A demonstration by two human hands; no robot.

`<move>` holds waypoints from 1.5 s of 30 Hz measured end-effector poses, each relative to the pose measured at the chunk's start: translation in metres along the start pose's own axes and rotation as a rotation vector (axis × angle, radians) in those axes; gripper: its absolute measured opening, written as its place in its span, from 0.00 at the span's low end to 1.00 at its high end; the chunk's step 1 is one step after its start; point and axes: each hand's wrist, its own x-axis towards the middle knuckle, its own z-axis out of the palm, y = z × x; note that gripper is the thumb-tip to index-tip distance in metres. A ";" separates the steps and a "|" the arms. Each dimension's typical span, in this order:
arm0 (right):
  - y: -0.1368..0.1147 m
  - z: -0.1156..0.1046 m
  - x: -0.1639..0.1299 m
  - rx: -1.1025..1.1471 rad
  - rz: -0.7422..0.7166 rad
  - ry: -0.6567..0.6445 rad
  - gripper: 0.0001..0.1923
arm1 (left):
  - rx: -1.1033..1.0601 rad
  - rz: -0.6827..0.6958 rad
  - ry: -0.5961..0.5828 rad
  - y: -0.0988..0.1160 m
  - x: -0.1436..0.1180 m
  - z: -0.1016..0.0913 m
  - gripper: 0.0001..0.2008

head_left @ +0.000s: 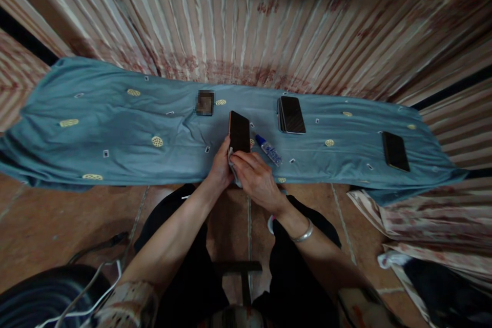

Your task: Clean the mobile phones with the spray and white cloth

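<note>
Item in hand: I log one dark phone [239, 131], held just above the middle of the bench [115, 133], over its near half. Its long axis runs away from me towards the curtain [246, 15], tilted a little left at the top; the dark glass faces up. Its lower end is hidden behind my fingers, so I cannot see that edge.

Left hand [221, 166]: closed on the phone's lower left edge, thumb side up. Right hand [255, 177]: fingers curled over the phone's lower end, pressing a pale cloth [231, 161] against it. Only a small fold of the cloth shows between my two hands; the rest is covered. A metal bangle [303, 234] sits on my right wrist.

Just right of the phone: a small bottle [269, 150] with a blue cap, lying on its side, cap towards the phone. Its label is too small to read.

Further right: a stack of phones [291, 114], dark face up; I cannot count the stack. Near the right end, well apart: a single dark phone [395, 150].

Left of the held phone: a small blurred object [205, 102], not identifiable.

Bench cover: a teal cloth [77, 148] with yellow ovals, wrinkled, draped over the front edge.
</note>
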 end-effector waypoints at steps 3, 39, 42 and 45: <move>0.004 0.001 0.001 0.001 0.039 -0.012 0.18 | -0.009 -0.005 0.039 -0.002 -0.002 0.003 0.13; 0.008 0.008 -0.001 -0.067 0.034 -0.016 0.20 | 0.009 -0.014 0.001 0.005 -0.005 0.004 0.22; 0.003 0.006 0.000 -0.063 0.010 -0.028 0.20 | 0.012 -0.023 -0.034 0.000 -0.003 -0.002 0.22; 0.003 0.004 0.001 -0.053 0.024 -0.043 0.21 | 0.000 -0.042 -0.049 -0.004 -0.002 -0.008 0.21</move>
